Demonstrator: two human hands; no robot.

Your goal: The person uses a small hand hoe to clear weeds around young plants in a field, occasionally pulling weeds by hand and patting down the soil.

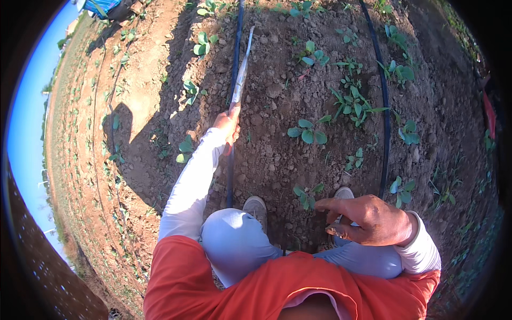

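Observation:
My left hand (228, 126) grips a long-bladed hand tool (242, 78) near its base, and a bit of red handle shows below the fist. The narrow metal blade points away from me, its tip close to the soil beside a black drip irrigation line (236, 52). My right hand (366, 220) hovers above my right knee with thumb and forefinger apart and the other fingers curled. Nothing shows in its grasp. Just past its fingertips is a small leafy seedling (307, 196). Farther out grows a larger broad-leaved seedling (308, 134).
Another drip line (382, 88) runs on the right, beside a clump of weeds and seedlings (354, 104). My shoes (256, 210) rest on the cloddy soil (272, 160). Leafy plants (186, 149) stand left of the nearer line. A blue object (106, 8) lies at the far upper left.

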